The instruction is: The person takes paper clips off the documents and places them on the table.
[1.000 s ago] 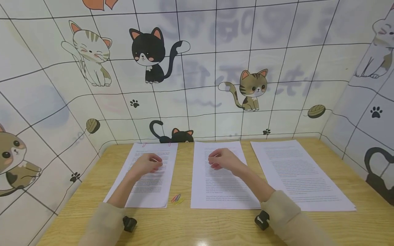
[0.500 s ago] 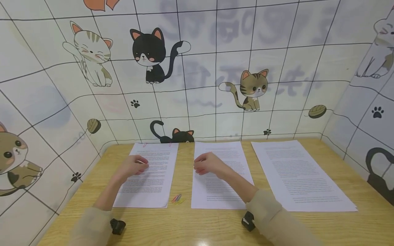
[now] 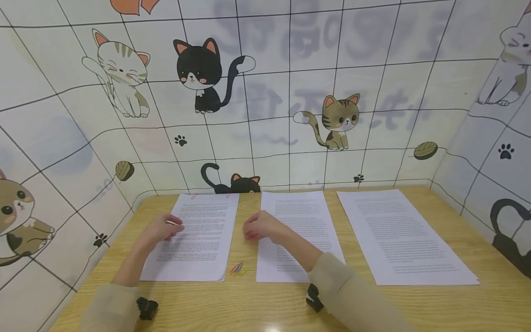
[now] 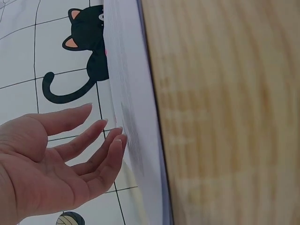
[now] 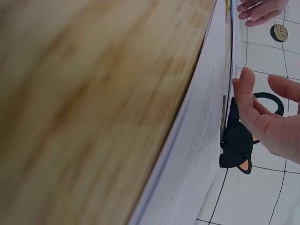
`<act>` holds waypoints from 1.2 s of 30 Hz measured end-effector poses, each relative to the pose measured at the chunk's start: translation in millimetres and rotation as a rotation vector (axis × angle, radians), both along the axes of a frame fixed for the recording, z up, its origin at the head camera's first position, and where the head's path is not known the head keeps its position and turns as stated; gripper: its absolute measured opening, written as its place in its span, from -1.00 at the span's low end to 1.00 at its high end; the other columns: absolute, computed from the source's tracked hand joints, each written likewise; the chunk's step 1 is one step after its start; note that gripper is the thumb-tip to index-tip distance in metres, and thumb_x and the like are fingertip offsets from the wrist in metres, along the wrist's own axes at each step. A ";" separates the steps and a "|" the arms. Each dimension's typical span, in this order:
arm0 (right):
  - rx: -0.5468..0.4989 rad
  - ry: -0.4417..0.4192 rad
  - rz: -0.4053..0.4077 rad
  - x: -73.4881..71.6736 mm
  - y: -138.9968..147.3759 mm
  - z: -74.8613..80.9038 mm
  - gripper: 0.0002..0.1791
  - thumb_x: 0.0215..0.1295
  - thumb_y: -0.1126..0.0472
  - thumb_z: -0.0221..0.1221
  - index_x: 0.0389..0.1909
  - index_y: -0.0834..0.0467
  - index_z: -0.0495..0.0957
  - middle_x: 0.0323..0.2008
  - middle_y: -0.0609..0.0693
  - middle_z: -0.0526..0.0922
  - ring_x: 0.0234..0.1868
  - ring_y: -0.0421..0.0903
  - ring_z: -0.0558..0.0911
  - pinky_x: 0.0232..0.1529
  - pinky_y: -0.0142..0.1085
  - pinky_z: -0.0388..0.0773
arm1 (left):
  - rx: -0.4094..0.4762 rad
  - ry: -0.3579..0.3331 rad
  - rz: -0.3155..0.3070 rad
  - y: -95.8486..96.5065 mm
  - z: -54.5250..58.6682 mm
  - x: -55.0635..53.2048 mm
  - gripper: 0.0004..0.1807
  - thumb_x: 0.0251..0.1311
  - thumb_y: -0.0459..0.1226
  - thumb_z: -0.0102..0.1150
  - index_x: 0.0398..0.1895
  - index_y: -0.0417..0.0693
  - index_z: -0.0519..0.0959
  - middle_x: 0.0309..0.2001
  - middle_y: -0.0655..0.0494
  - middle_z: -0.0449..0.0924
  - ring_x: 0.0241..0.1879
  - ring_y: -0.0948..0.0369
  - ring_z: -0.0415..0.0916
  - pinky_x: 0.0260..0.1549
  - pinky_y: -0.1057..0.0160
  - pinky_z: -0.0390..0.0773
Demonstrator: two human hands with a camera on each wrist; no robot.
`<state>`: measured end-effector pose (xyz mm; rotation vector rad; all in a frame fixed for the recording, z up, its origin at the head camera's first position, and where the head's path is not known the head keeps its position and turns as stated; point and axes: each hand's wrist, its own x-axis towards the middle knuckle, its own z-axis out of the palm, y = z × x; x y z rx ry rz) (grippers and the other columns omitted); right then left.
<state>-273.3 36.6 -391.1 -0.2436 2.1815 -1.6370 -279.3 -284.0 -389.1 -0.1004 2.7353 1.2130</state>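
My left hand point(image 3: 162, 228) hovers over the left edge of the left paper stack point(image 3: 203, 249), fingers loosely bent and holding nothing. Two pinkish-red paper clips point(image 3: 227, 195) sit on that stack's top edge. In the left wrist view, thumb and fingers of the left hand point(image 4: 70, 164) are spread apart above the sheets. My right hand point(image 3: 262, 226) hangs over the left edge of the middle paper stack point(image 3: 307, 251), its fingers relaxed. The right wrist view shows a gap between thumb and fingers of the right hand point(image 5: 269, 117). Several loose coloured paper clips point(image 3: 237, 269) lie between the two stacks.
A third paper stack point(image 3: 415, 244) lies at the right of the wooden table point(image 3: 249, 304). Behind and at both sides stands a white wall covering point(image 3: 269, 161) with a grid and cartoon cats. Black wrist cameras point(image 3: 147, 308) hang under both sleeves.
Both hands have moved left and slightly nearer: the left from mid-sheet to the left stack's edge, the right from the middle stack toward the gap. The papers and clips stay put.
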 end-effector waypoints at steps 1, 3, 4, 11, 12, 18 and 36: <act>-0.002 -0.009 -0.001 -0.4 -3.0 -0.7 -0.66 0.24 0.40 0.21 0.01 0.48 0.55 -0.28 0.25 0.73 -0.28 -0.01 0.74 -0.12 -0.20 0.69 | 0.001 -0.006 0.008 -1.7 0.0 0.2 -0.60 0.32 -0.33 0.21 0.11 -0.46 0.47 -0.18 -0.15 0.53 -0.25 0.06 0.45 -0.29 0.22 0.49; -0.005 -0.026 -0.006 -1.0 -8.6 -1.7 -0.65 0.26 0.41 0.21 0.04 0.50 0.54 -0.24 0.27 0.72 -0.24 0.03 0.75 -0.12 -0.21 0.69 | 0.008 -0.016 0.023 -4.5 0.6 1.0 -0.59 0.31 -0.34 0.21 0.12 -0.46 0.46 -0.12 -0.21 0.53 -0.23 0.04 0.44 -0.27 0.19 0.47; -0.006 -0.032 -0.008 -1.2 -11.4 -1.9 -0.64 0.27 0.41 0.21 0.06 0.50 0.53 -0.22 0.28 0.72 -0.22 0.04 0.75 -0.11 -0.21 0.69 | 0.009 -0.023 0.030 -5.7 1.4 1.9 -0.59 0.32 -0.33 0.20 0.13 -0.45 0.46 -0.07 -0.22 0.51 -0.20 0.02 0.43 -0.24 0.17 0.46; -0.030 -0.065 -0.062 -0.8 -28.1 0.8 -0.70 0.29 0.46 0.19 0.02 0.51 0.53 -0.23 0.27 0.70 -0.18 0.12 0.75 -0.11 -0.20 0.69 | -0.024 -0.027 0.035 -13.8 4.9 6.5 -0.51 0.34 -0.30 0.15 0.20 -0.50 0.38 0.17 -0.45 0.35 -0.02 -0.18 0.37 -0.03 -0.05 0.46; -0.033 -0.072 -0.072 -0.5 -30.1 1.7 -0.74 0.29 0.47 0.19 -0.03 0.51 0.55 -0.25 0.27 0.70 -0.19 0.12 0.75 -0.11 -0.19 0.69 | -0.034 -0.028 0.041 -15.4 4.6 6.3 -0.50 0.33 -0.29 0.15 0.21 -0.50 0.38 0.19 -0.47 0.34 0.00 -0.19 0.37 -0.01 -0.06 0.47; -0.038 -0.119 -0.129 -0.4 -40.6 4.4 -0.93 0.30 0.46 0.20 -0.26 0.42 0.55 -0.34 0.24 0.68 -0.28 0.07 0.77 -0.17 -0.23 0.70 | -0.061 -0.057 0.107 -24.5 4.1 3.4 -0.44 0.30 -0.31 0.16 0.24 -0.54 0.32 0.15 -0.49 0.35 -0.01 -0.20 0.37 -0.01 -0.11 0.46; -0.119 -0.215 -0.165 -6.0 -47.3 4.4 -0.94 0.29 0.47 0.20 -0.26 0.38 0.51 -0.42 0.21 0.65 -0.48 -0.08 0.64 -0.13 -0.21 0.69 | -0.027 -0.139 0.148 -40.0 -0.1 -3.5 -0.52 0.24 -0.36 0.24 0.08 -0.63 0.45 -0.47 0.02 0.39 -0.49 0.19 0.34 -0.44 0.27 0.44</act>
